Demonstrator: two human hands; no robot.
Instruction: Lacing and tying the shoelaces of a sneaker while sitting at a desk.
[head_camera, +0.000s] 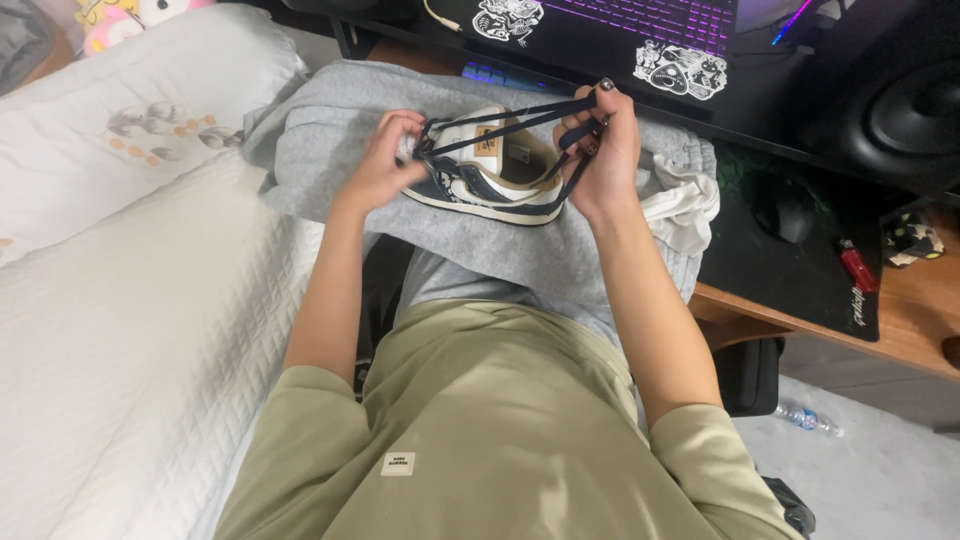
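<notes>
And here sits the sneaker (490, 170), navy and cream, lying on its side on the person's lap, which is covered in grey sweatpants (520, 250). Every place from here is told off that shoe.

At the shoe's heel-side end, on the left of it, the left hand (385, 165) is curled shut, fingers pinched at the eyelet area where the dark laces (520, 115) leave the shoe. The hand touches the shoe's upper edge; whether it pinches lace or tongue, the view does not settle.

On the other side of the shoe, the right hand (600, 145) is closed in a fist around the lace ends, raised just above the shoe's toe end. Two dark strands run taut from that fist across the top of the shoe to the left hand's fingers, and a further strand drops from the fist toward the sole.

Beyond the shoe, a dark laptop (620, 30) with purple-lit keys and pale stickers stands on the desk. To the right of the shoe, near the right hand, a white cloth (685, 205) lies bunched on the lap. Farther right of it, a black mouse (785, 215) rests on a dark mat, with a red lighter (857, 265) beyond that. Well to the left of the shoe, a white quilted bed (130, 330) and a pillow (130, 120).
</notes>
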